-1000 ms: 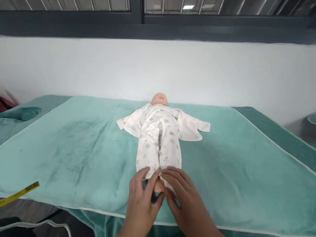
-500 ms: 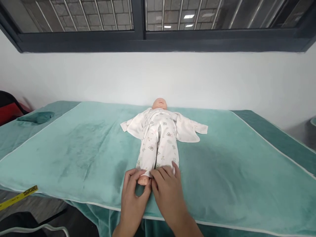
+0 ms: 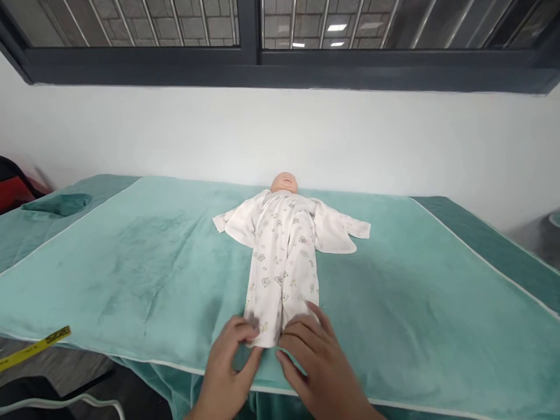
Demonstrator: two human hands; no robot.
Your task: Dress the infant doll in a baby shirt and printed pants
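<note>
A baby doll (image 3: 284, 182) lies on its back, its head toward the wall. It wears a white jacket (image 3: 335, 230) spread open at the sides and white printed baby trousers (image 3: 280, 274). At the cuff of the trouser leg on the left, my left hand (image 3: 231, 361) pinches the outer edge between thumb and fingers. My right hand (image 3: 315, 356) is closed at the inner edge of that cuff, fingers curled, partly covering the other leg's lower end. Both of the doll's feet are out of sight.
A green padded cover (image 3: 415, 315) with white piping spreads under the doll. Behind it rise a white wall (image 3: 219, 134) and a dark window frame (image 3: 284, 70). A red and black bag (image 3: 15, 186) sits far left, and a yellow strap (image 3: 35, 348) crosses the lower left.
The trouser leg on the left has been drawn down toward me, covering the foot that showed before. Both hands have moved nearer, and the gap between the legs has narrowed.
</note>
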